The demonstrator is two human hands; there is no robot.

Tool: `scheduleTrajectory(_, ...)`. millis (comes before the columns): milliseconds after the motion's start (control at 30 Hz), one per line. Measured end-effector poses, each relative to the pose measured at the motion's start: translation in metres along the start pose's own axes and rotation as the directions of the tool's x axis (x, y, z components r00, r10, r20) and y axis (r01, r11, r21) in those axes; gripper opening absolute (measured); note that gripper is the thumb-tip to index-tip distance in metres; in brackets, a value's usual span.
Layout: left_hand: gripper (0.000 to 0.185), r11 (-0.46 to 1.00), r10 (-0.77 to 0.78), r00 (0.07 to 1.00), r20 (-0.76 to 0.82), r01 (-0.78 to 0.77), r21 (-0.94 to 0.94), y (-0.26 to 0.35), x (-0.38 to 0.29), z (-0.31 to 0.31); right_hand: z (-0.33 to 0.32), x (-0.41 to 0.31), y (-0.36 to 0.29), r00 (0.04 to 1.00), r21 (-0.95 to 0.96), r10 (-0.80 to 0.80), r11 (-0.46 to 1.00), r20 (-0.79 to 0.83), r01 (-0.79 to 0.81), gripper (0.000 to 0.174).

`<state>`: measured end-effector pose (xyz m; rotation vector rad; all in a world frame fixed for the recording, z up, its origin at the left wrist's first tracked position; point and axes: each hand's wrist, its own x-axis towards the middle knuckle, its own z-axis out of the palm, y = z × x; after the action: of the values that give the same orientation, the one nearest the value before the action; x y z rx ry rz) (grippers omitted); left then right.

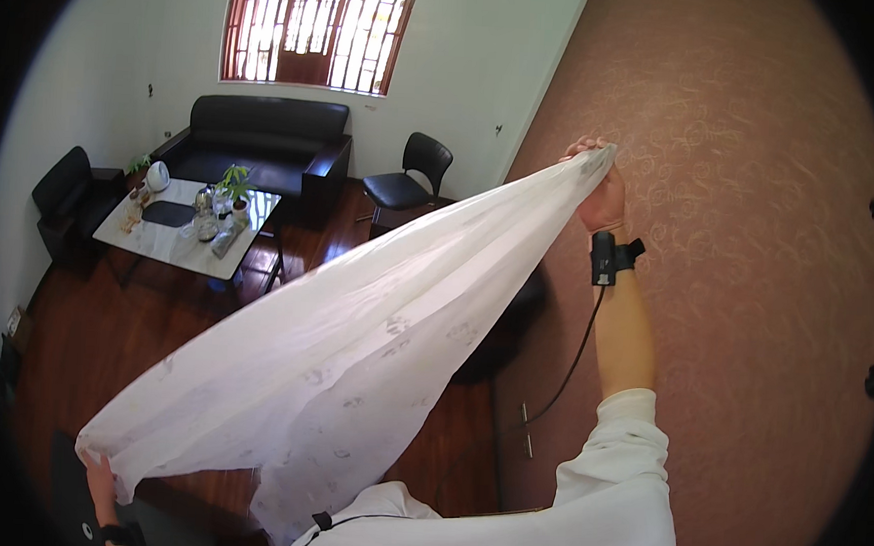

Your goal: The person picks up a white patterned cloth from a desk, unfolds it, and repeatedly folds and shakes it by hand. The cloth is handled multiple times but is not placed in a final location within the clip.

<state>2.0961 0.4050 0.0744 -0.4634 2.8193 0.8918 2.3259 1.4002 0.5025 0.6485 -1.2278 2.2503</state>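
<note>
A white cloth with small grey printed motifs (345,327) stretches diagonally across the view, thin and partly see-through. My right hand (598,189), raised at the upper right before the brown patterned wall, grips one gathered corner. At the lower left, my left hand (98,466) holds the opposite end, its fingers mostly covered by the fabric. Between the hands the upper edge runs taut, while the lower part hangs in loose folds down to my white shirt (482,542). A black device with a cable (604,258) is strapped to my right wrist.
Beyond the cloth stands a low marble-topped table (208,257) bearing a potted plant (236,182) and several vessels. Behind it are a black sofa (266,134), an armchair (71,187) and a black chair (405,182). The brown patterned surface (740,289) rises close on my right, with a metal handle (526,430).
</note>
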Motion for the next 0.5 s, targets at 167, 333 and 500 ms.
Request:
scheduleTrajectory(167, 0.08, 0.988, 0.133, 0.933, -0.334, -0.152, -0.032, 0.003, 0.003, 0.013, 0.037, 0.005, 0.009, 0.984, -0.046, 0.058, 0.998, 0.17, -0.051, 0.009)
scheduleTrajectory(333, 0.077, 0.888, 0.095, 0.806, -0.584, -0.333, -0.316, 0.024, 0.039, 0.016, 0.072, 0.012, 0.019, 0.969, -0.134, 0.116, 0.987, 0.216, -0.088, 0.015)
scheduleTrajectory(500, 0.049, 0.651, 0.528, 0.714, -0.459, -0.688, -0.321, 0.221, -0.108, -0.005, 0.105, 0.02, 0.032, 0.944, -0.227, 0.179, 0.967, 0.277, -0.116, 0.017)
